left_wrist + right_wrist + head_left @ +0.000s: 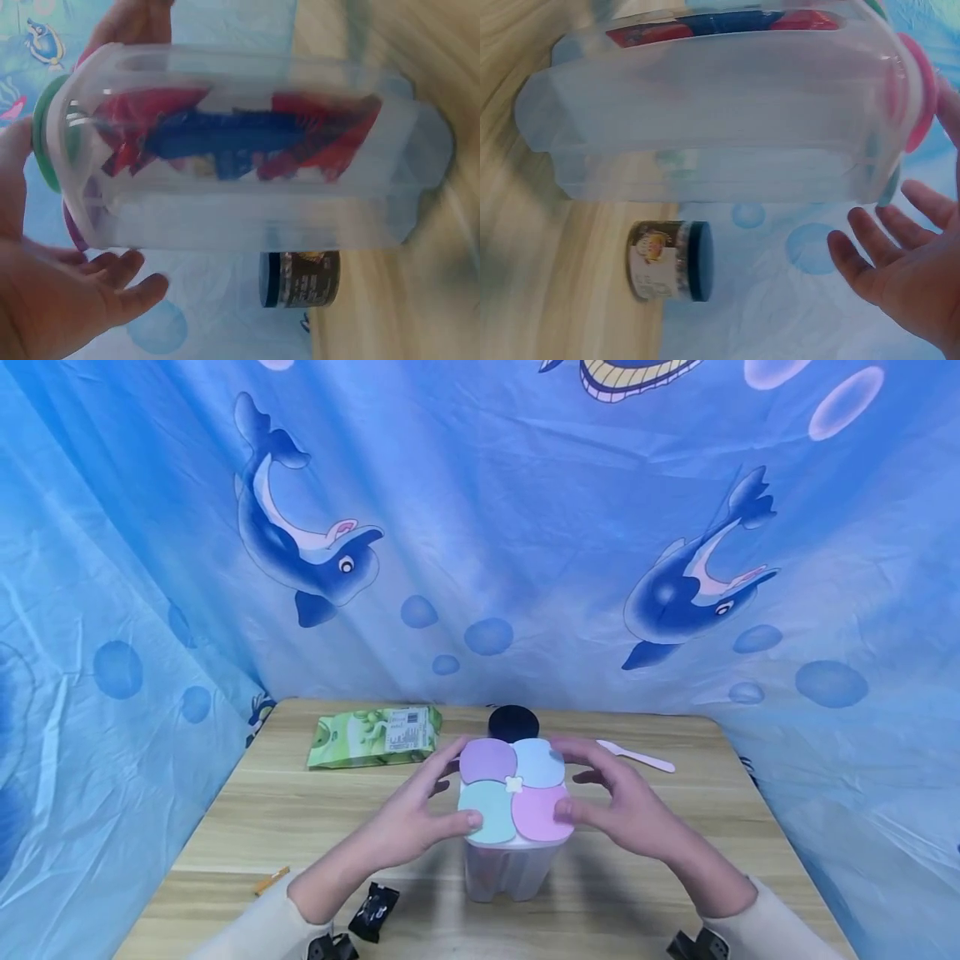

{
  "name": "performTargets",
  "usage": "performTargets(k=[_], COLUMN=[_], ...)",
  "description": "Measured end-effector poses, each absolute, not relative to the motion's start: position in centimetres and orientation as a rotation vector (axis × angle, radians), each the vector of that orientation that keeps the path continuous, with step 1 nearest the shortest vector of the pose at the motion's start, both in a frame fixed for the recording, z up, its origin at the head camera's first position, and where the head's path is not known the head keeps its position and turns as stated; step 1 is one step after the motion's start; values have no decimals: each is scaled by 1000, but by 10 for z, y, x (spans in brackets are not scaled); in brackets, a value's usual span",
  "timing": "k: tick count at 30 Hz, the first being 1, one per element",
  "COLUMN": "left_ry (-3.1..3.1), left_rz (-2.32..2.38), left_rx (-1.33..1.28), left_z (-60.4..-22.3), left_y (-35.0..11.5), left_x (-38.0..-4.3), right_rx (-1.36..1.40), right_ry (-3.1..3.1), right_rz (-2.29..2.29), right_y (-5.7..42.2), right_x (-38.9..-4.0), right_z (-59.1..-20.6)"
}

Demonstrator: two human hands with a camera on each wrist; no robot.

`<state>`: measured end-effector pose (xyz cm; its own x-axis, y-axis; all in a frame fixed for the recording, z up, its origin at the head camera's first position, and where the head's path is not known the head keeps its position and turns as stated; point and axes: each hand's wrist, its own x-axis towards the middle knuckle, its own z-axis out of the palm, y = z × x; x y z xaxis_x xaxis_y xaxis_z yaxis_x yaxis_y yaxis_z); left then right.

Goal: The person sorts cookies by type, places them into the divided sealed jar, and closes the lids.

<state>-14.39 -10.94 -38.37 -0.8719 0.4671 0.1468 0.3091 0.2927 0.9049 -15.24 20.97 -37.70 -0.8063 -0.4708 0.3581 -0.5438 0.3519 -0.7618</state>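
A clear plastic container stands upright in the middle of the wooden table. Its lid has four pastel flaps: purple, light blue, teal and pink. My left hand is at its left side, thumb resting on the teal flap, fingers spread toward the far side. My right hand mirrors it, thumb on the pink flap. In the left wrist view the container holds red and blue wrappers, and the fingers lie straight just off its wall. The right wrist view shows the container with the fingers spread apart from it.
A black-lidded jar stands just behind the container, also seen as the jar and the jar. A green packet lies at the back left, a white spoon at the back right. A black wrapper and an orange piece lie near the front.
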Motion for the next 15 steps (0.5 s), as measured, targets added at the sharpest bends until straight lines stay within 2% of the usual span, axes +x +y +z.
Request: performTargets(k=[6, 15], left_ry=[2452, 2319], left_rz=[1853, 2054], left_rx=[651, 348], left_z=[-398, -420], left_y=[-111, -103], left_x=[-122, -77], right_rx=[748, 497], right_ry=[-2471, -2490], right_rz=[1775, 2033], right_y=[209, 207], right_x=[-162, -177], right_z=[-393, -426])
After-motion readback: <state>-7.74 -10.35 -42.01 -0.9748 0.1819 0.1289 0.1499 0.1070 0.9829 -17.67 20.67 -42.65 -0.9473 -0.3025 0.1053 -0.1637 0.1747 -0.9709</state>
